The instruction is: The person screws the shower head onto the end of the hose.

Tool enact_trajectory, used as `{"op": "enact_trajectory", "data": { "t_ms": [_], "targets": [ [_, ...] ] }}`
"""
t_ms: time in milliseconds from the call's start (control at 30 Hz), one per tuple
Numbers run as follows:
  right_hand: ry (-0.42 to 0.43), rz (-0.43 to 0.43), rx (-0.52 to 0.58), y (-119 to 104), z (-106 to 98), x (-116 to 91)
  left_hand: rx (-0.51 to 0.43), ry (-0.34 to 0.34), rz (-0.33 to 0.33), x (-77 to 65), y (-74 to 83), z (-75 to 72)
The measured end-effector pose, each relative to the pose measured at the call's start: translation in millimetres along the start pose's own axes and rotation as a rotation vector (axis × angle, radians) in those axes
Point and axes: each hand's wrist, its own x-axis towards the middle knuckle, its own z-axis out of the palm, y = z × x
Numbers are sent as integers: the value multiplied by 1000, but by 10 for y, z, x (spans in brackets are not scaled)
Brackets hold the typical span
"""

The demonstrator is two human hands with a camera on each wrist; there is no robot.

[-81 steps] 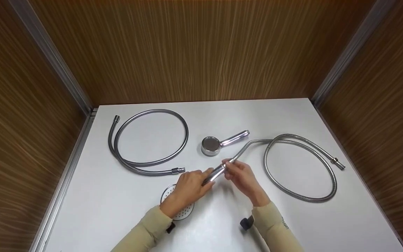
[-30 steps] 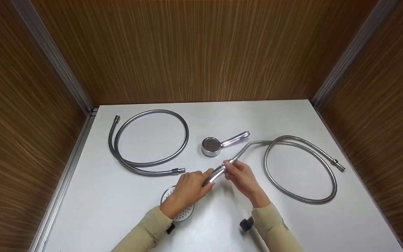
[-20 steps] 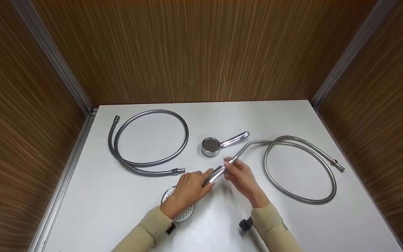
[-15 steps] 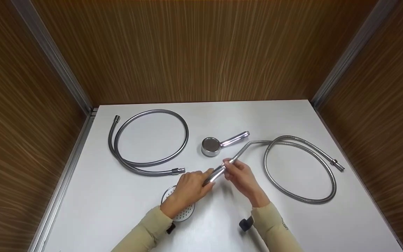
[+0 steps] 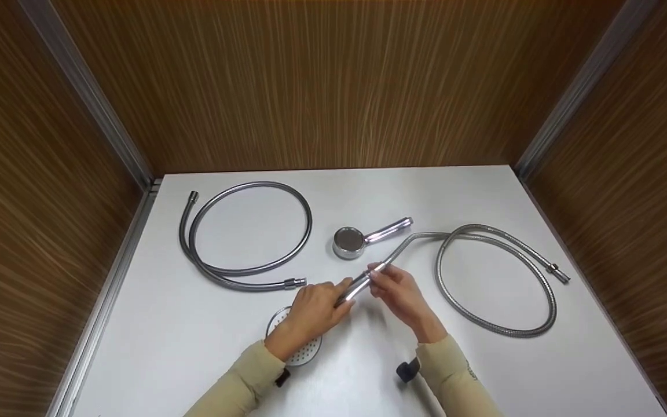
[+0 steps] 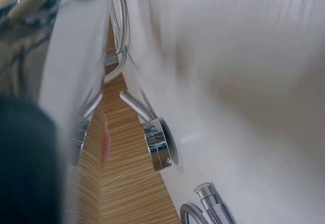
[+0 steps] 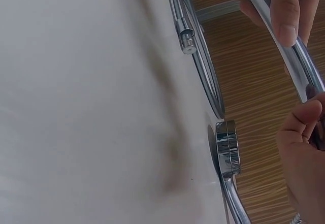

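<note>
A chrome hand shower with a round, perforated white face [image 5: 307, 352] is held up off the table, tilted toward the upper right. My left hand [image 5: 312, 313] grips its handle [image 5: 356, 288], and the left wrist covers much of the face. At the handle's end my right hand [image 5: 401, 294] pinches the end of a ribbed metal shower hose [image 5: 397, 251] between thumb and fingers, in line with the handle. The right wrist view shows the left fingers [image 7: 287, 21] along the chrome handle and the right fingertips at its lower end. My fingers hide the joint itself.
A smaller chrome shower head [image 5: 349, 242] lies behind my hands. To the left, a darker coiled hose [image 5: 310, 223] rests on the white table [image 5: 154, 347]. The held hose's loop spreads at right, its other end [image 5: 559, 273] near the table edge. Wood-grain panels [image 5: 333, 87] enclose three sides.
The right thumb and fingertips have shifted slightly about the hose end. The left hand, the shower handle and the things on the table stay in place.
</note>
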Motion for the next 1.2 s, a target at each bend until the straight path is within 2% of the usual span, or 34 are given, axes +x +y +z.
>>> {"op": "enact_trajectory", "data": {
  "t_ms": [167, 533, 767, 1067, 1200],
  "targets": [
    [-8, -2, -34, 4, 4, -4, -12, -10, 4, -3, 0, 1],
    [54, 19, -42, 24, 48, 6, -18, -17, 10, -8, 33, -19],
    [60, -5, 25, 25, 84, 13, -21, -28, -2, -13, 9, 3],
    [8, -4, 103, 21, 44, 5, -16, -29, 2, -3, 2, -5],
    [28, -5, 33, 11, 30, 0, -19, -48, -9, -1, -5, -10]
  ]
}}
